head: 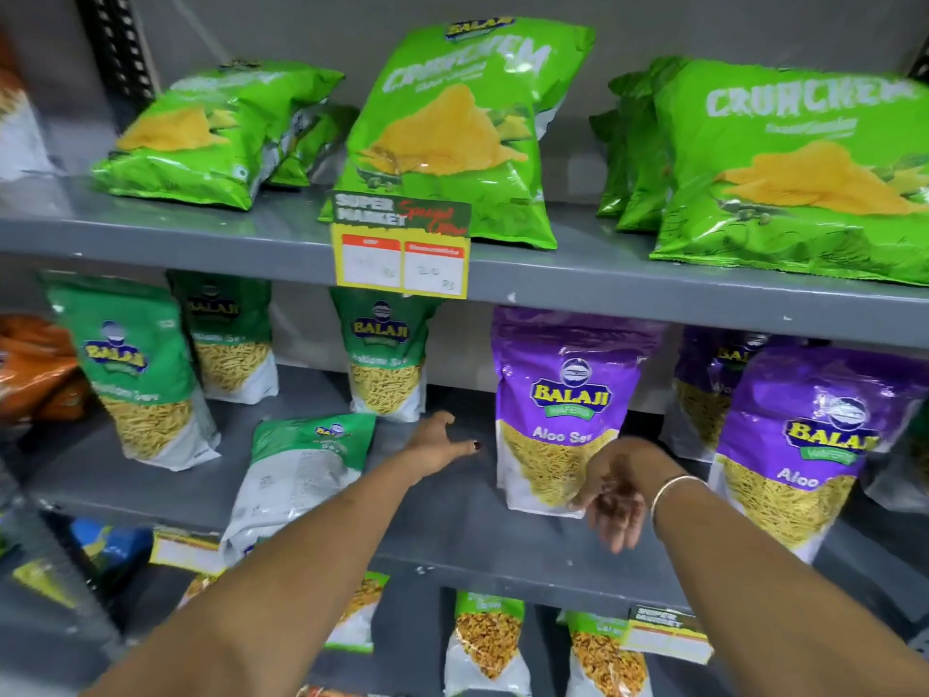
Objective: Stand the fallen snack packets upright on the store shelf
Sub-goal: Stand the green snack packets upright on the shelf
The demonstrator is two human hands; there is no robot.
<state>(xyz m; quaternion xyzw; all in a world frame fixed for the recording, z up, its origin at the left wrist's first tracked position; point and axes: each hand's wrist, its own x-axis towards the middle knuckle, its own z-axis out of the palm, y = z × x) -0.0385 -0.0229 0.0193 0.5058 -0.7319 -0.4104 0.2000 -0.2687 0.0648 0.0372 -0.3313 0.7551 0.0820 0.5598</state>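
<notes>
A green and white snack packet [291,475] lies fallen on its back on the middle grey shelf [452,535], its bottom hanging over the front edge. My left hand [435,447] hovers open just right of it, touching nothing. My right hand [616,498] hangs open with fingers down in front of an upright purple Aloo Sev packet [558,404]. Other green sev packets [135,374] stand upright at the left and behind. On the top shelf a green Crunchem bag [216,133] lies tilted back at the left.
Upright Crunchem bags [452,133] fill the top shelf, with a yellow price tag [402,254] on its edge. More purple packets [799,445] stand at the right. Orange packets [35,364] sit far left. The lower shelf holds more snack packets [487,641].
</notes>
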